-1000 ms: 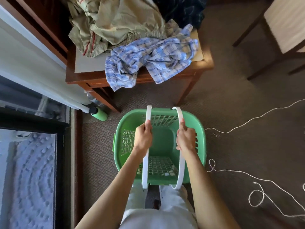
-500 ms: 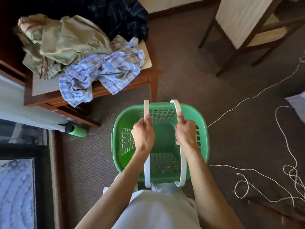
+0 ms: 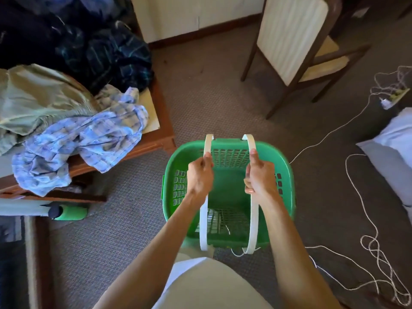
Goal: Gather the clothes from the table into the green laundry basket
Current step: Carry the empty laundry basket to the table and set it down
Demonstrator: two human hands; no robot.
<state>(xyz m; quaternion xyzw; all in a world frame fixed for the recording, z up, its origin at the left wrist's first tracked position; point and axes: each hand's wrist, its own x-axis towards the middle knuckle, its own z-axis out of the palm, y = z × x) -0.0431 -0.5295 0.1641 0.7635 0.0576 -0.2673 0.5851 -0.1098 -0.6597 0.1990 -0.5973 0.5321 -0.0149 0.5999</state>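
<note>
Green laundry basket (image 3: 283,175) hung empty over the carpet, right of the tabletop (image 3: 153,121) with its clothes (image 3: 80,141), each white handle (image 3: 252,210) gripped by closed fingers: left hand (image 3: 199,175) and right hand (image 3: 259,176), forearms extended forward, thumbs on top.

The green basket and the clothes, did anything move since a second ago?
The view swung right, so the table and its clothes slid to the left of the picture and a chair came into view. The green basket now sits right of the table, not in front. Left hand and right hand still grip the white handles; the basket is still empty.
</note>
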